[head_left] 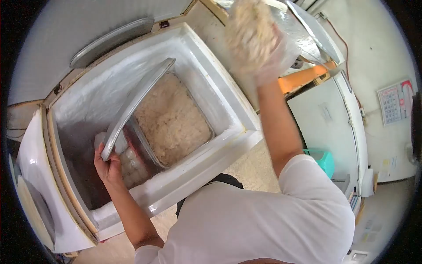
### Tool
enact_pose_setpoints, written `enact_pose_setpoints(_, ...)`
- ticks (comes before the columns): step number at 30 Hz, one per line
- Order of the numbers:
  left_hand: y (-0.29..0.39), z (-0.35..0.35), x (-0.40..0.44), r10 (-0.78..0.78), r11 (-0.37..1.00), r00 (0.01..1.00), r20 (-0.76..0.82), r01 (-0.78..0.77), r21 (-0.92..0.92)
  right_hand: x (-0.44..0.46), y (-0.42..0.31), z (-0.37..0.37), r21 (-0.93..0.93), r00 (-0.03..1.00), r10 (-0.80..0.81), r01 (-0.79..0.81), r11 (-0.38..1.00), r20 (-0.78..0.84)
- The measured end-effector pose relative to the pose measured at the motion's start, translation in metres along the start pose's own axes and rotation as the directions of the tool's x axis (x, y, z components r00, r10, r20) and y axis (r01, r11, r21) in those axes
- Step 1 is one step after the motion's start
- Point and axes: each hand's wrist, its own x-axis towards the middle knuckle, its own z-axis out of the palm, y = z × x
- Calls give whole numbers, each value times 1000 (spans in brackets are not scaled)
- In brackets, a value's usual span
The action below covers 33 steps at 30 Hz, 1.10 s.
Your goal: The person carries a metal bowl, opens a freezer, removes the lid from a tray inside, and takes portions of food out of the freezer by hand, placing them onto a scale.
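Observation:
My left hand [108,165] grips the lower edge of a metal tray [137,102], which is tilted up on its side inside the open chest freezer [198,57]. Beneath and beside it lies a metal pan [210,127] filled with a pale, lumpy food mass [173,119]. My right hand [274,57], blurred and in a clear plastic covering, is raised outside the freezer at the top. It is closed on a large pale clump [250,35] of similar look. Left of the pan, packed white items [132,165] sit low in the freezer.
Frost coats the freezer's inner walls. A white freezer lid [61,185] stands at the left. An orange edge [303,79] and a foil-like surface [299,33] are at upper right. A teal container [323,162] is beyond my right arm, and a calendar [392,103] hangs on the wall.

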Motion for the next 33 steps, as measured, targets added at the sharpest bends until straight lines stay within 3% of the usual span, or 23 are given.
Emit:
enact_pose_setpoints(1,-2,1,0,36,999,999,-19,-36,0,23,-32,-23,-442,976,-193,220,870,105)
enact_pose_setpoints(2,-3,2,0,75,997,996,-42,-76,-1,37,-64,-45,-756,911,-307,403,515,276)
enact_pose_setpoints(4,-5,5,1,83,996,995,-47,-83,-13,42,-122,-4,-508,966,-240,158,847,-99)
enact_pose_setpoints(6,-4,0,0,90,996,994,-68,-91,-19,62,-173,-21,-743,923,-333,86,664,-191)
enact_pose_setpoints(7,1,-7,1,49,999,999,-3,-49,-13,63,-186,-28,-742,922,-337,88,664,-192)
enact_pose_setpoints(9,0,-7,3,-1,1000,998,55,1,1,63,-208,-52,-955,966,-216,-78,286,-143)
enact_pose_setpoints(10,-1,-4,4,34,999,998,-44,-33,19,68,-223,-80,-955,964,-220,-81,285,-148)
enact_pose_setpoints(12,-3,-2,6,71,997,987,-141,-65,44,76,-244,-138,-937,971,-191,73,-340,145)
enact_pose_setpoints(13,-3,-4,6,102,993,987,-126,-93,75,59,-215,-103,-918,931,-352,-223,-328,-101)
enact_pose_setpoints(14,-3,-7,6,132,987,985,-113,-120,106,60,-219,-112,-917,931,-350,-228,-327,-107)
enact_pose_setpoints(16,5,-16,6,76,992,994,-72,-68,111,72,-241,-142,-997,969,-243,22,-80,41)
enact_pose_setpoints(17,8,-20,5,23,993,1000,-22,-20,114,80,-263,-162,-999,976,-215,-34,-42,-24)
enact_pose_setpoints(19,4,-18,6,107,992,993,-59,-103,75,70,-263,-140,-948,947,-321,-83,-309,21)
enact_pose_setpoints(21,-4,-5,2,212,974,971,-112,-201,100,50,-251,-103,-800,883,-411,-72,-596,227)
enact_pose_setpoints(22,-10,0,1,254,959,963,-90,-239,150,40,-242,-84,-752,840,-422,-26,-659,341)
enact_pose_setpoints(24,-1,-17,8,342,904,928,-146,-283,319,18,-209,-48,-765,794,-395,131,-630,462)
enact_pose_setpoints(27,11,-22,9,40,999,998,58,-40,5,-14,-134,-16,-876,882,-232,310,-369,409)
enact_pose_setpoints(28,-2,1,-4,149,988,989,-17,-149,28,-29,-105,-8,-912,924,-134,314,-263,357)
enact_pose_setpoints(30,5,-1,-5,139,990,989,-55,-140,-13,-48,-47,-14,-970,962,174,228,-83,212)
enact_pose_setpoints(31,0,5,-5,126,991,990,-58,-128,-35,-58,-15,-21,-988,926,353,155,-28,135)
enact_pose_setpoints(33,5,-3,0,107,993,994,17,-106,-49,-73,49,-45,-1000,739,674,4,-13,-6)
